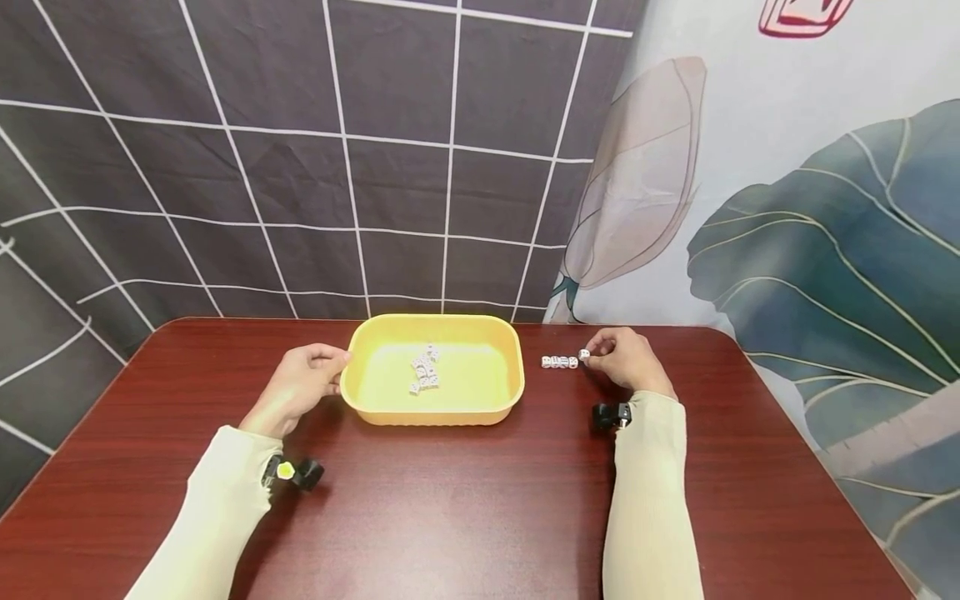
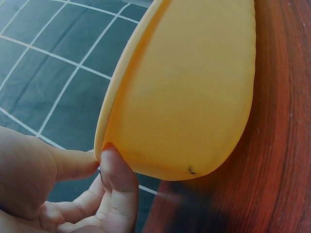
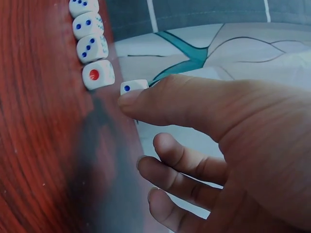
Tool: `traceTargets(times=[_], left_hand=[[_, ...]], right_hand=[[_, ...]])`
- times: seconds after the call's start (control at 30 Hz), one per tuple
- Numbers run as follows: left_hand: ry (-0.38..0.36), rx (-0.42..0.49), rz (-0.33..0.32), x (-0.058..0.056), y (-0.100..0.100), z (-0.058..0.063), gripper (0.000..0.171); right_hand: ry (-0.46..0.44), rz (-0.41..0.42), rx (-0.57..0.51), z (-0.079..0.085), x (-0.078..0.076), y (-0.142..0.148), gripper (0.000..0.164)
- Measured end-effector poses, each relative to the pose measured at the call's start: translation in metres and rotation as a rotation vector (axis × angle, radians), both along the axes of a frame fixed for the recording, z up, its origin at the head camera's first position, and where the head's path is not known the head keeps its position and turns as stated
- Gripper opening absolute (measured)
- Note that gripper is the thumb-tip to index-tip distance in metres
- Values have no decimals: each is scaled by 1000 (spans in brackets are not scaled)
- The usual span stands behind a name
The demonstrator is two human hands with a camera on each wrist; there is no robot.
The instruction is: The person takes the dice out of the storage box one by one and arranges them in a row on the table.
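Right of the yellow oblong plastic tub (image 1: 431, 419) our left hand (image 1: 296, 385) pinches at its left end, our right hand (image 1: 630, 360) grips a white cubic die (image 1: 584, 355), apparently extending the row of white dice (image 1: 555, 362), which calls for setting it flush.

Holding a white die (image 3: 134, 86) at the thumb tip of the right hand (image 3: 248, 141), with one blue pip in sight. Bending three other fingers (image 3: 177, 179) loosely below. Hovering just beside a row of four dice (image 3: 91, 47) on the dark red table (image 3: 34, 145), not touching. Reading red on the end die (image 3: 99, 75), blue on the rest.
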State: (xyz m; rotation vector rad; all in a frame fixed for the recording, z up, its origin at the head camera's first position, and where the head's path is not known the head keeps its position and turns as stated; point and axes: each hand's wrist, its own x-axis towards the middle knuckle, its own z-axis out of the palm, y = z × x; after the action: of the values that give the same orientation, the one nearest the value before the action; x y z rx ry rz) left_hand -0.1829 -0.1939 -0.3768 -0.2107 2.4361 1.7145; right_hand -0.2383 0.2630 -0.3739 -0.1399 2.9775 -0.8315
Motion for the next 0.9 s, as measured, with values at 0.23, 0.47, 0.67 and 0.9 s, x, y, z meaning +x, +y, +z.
traceTargets(times=[0.23, 0.47, 0.67, 0.9], left_hand=[[6, 2, -1, 0, -1, 1, 37], [7, 6, -2, 0, -1, 0, 36], [19, 0, -4, 0, -2, 1, 36], [8, 11, -5, 1, -2, 0, 36]], right_hand=[[-35, -4, 12, -5, -3, 1, 7], [-65, -10, -1, -10, -5, -1, 8], [-53, -24, 6, -9, -6, -3, 9], [-40, -16, 6, -7, -4, -4, 11]])
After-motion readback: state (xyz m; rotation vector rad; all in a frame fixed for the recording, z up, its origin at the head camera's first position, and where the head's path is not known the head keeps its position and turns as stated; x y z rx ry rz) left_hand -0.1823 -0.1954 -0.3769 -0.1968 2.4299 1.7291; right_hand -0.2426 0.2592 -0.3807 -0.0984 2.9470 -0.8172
